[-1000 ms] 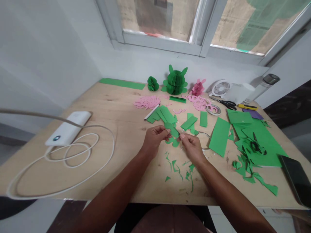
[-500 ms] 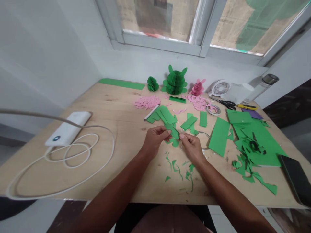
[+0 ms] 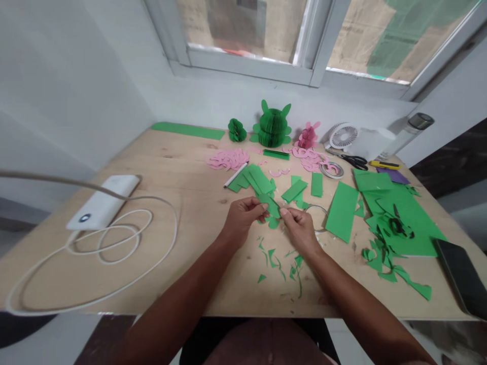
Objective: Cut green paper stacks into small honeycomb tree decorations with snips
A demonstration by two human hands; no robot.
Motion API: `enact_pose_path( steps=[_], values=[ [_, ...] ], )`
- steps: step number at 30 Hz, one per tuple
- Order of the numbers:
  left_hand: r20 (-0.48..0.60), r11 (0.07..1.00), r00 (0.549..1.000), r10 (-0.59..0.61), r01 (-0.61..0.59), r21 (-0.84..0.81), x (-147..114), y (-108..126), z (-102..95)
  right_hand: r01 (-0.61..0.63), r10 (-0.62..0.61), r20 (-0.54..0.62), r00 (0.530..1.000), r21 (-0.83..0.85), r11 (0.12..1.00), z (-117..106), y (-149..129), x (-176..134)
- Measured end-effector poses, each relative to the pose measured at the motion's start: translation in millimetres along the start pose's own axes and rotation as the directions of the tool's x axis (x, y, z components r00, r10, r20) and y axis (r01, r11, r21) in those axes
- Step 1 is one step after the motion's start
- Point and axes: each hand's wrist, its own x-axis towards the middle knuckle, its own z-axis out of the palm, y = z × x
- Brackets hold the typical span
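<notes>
Between both hands, a small green paper piece [image 3: 271,204] is held just above the table. My left hand [image 3: 244,219] pinches its left side with thumb and forefinger. On the other side, my right hand [image 3: 300,228] is closed at the paper's right edge, thumb and fingers together. Other cut green pieces [image 3: 273,222] lie right beneath it. Beyond the hands lie green paper strips [image 3: 259,178] and a white pen [image 3: 236,175]. Thin green scraps [image 3: 272,257] are scattered on the wood nearer to me.
Along the wall stand a green paper honeycomb figure [image 3: 272,128], a smaller pink one [image 3: 308,136] and a white fan [image 3: 343,136]. Scissors [image 3: 352,159], tape roll [image 3: 332,170], green sheets [image 3: 411,218] and a phone [image 3: 458,274] lie rightward. A power bank [image 3: 102,203] with looped cable lies left.
The whole view has shifted slightly. Both hands stay in nearly the same place, still on the green paper piece, which is turned a little.
</notes>
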Motion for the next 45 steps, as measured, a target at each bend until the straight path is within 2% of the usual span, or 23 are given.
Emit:
enact_pose_path(
  steps=[36, 39, 45],
  values=[
    [0.053, 0.999, 0.998, -0.045, 0.044, 0.021, -7.4, 2.3, 7.6, 0.013, -0.014, -0.044, 0.999, -0.029, 0.999, 3.1, -5.1, -3.5],
    [0.066, 0.998, 0.996, -0.057, 0.056, 0.012, -6.5, 1.5, 6.7, 0.011, -0.012, -0.073, 0.997, -0.015, 1.0, 2.7, -3.4, -2.3],
    [0.112, 0.996, 0.989, -0.093, 0.091, 0.018, -4.6, 0.3, 3.6, -0.062, 0.071, -0.092, 0.993, 0.103, 0.993, -2.4, -2.4, 1.4]
  ],
)
